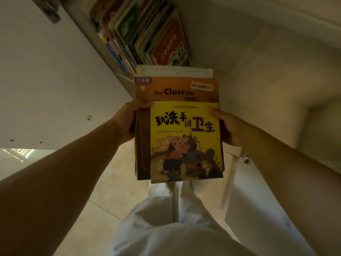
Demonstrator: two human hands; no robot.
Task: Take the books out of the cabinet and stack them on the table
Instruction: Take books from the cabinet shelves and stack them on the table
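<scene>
I hold a small pile of books in front of me with both hands. On top lies a yellow picture book (186, 141) showing two cartoon pigs. Under it is an orange book titled "The Class Trip" (175, 89), and a white book (175, 72) sticks out beyond that. My left hand (130, 121) grips the pile's left edge, thumb on top. My right hand (226, 124) grips the right edge, thumb on the yellow cover. Further ahead, a row of many colourful books (144, 32) stands leaning in the cabinet (103, 45). No table is in view.
An open white cabinet door (46, 80) stands at my left. Another white panel with a hinge (245, 159) is at my lower right. Pale floor tiles (110, 182) and my light trousers (175, 228) fill the bottom of the view.
</scene>
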